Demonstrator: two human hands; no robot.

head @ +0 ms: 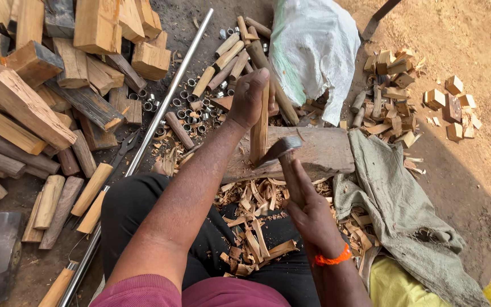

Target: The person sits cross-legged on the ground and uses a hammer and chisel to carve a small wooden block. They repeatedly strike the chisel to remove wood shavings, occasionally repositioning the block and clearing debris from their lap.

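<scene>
Item: wood-shaping station, seen from above, all places given relative to the chopping block [325, 150], a flat weathered slab lying crosswise before the seated person's knees. On the block's left end: one stick [259, 131], pale and squared, stood upright with its foot on the block. Left hand [249, 98]: clenched around the stick's top, steadying it. Right hand [308, 207]: closed on the handle of an adze [282, 149], whose dark blade touches the stick's lower side just above the block; an orange band sits on that wrist. Below the block, across the person's lap and the ground: a thick heap of shavings [254, 227], curled and fresh. Left of the block: a long metal rod [160, 116] running diagonally; beyond it, a stack of rough split billets [58, 74]. Above-left of the block: rounded pegs [225, 57] and a scatter of small metal rings [191, 108]. Above the block: a white sack [313, 45]. Right of the block: a grey cloth [404, 210] and, farther off, small offcuts [416, 85] on bare earth. State of work, judged: the stick looks partly hewn, corners still square in places; the pegs suggest several pieces finished, the billets much stock left untouched.
</scene>
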